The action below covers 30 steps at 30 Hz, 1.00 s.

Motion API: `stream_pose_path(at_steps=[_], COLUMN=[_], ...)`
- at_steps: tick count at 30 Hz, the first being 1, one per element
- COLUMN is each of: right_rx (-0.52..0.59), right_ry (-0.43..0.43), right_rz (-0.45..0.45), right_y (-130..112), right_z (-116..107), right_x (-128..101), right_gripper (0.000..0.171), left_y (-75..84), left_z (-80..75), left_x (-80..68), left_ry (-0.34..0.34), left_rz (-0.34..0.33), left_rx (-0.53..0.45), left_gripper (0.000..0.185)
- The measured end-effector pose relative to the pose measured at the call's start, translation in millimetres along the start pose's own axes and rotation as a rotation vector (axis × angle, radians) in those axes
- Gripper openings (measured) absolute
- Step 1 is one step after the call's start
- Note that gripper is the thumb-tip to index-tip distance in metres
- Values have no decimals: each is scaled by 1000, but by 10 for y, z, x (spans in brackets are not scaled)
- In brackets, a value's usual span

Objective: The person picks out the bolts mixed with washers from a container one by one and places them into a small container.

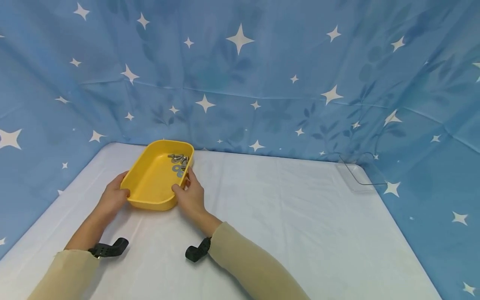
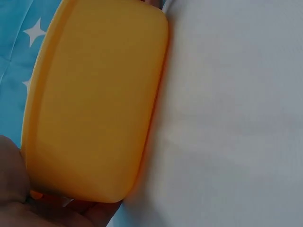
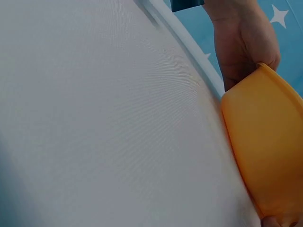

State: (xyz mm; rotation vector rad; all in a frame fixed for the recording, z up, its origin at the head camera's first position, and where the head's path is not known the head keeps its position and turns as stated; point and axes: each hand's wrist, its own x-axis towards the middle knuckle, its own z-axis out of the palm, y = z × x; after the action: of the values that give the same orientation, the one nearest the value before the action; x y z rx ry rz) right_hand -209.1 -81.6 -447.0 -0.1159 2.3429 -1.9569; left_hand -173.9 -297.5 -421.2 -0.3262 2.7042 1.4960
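Tray (image 1: 151,183) handling is the step in hand: the yellow tray is held at its two sides near the left back corner of the table (image 1: 281,216), close to the blue curtain (image 1: 240,75). The left hand (image 1: 112,198) is curled round the left rim and the right hand (image 1: 192,196) round the right rim, thumbs over the edge, so both are closed on the tray and hold nothing else. Bolts and washers (image 1: 179,163) are gathered in the far corner of the tray. It should be kept level and moved slowly, since any tilt would probably make the loose hardware slide or roll. An even grip on both sides is advised. A clear tray (image 1: 358,177) is seen well apart at the right.
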Motion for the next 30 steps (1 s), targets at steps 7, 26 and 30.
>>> stream_pose_path(at_steps=[7,26,30], right_rx=[8,-6,-19], right_ry=[26,58,69], right_rz=[-6,-150,-141], right_y=[33,191,213], right_z=[-181,-694,-771], right_x=[-54,-14,-13], right_gripper=[79,77,77], left_y=[109,343,372], left_z=[176,500,536], left_x=[-27,191,291], left_ry=[-13,-158,-198], left_rz=[-3,54,67], left_rx=[-23,-56,-109], left_gripper=[79,83,83])
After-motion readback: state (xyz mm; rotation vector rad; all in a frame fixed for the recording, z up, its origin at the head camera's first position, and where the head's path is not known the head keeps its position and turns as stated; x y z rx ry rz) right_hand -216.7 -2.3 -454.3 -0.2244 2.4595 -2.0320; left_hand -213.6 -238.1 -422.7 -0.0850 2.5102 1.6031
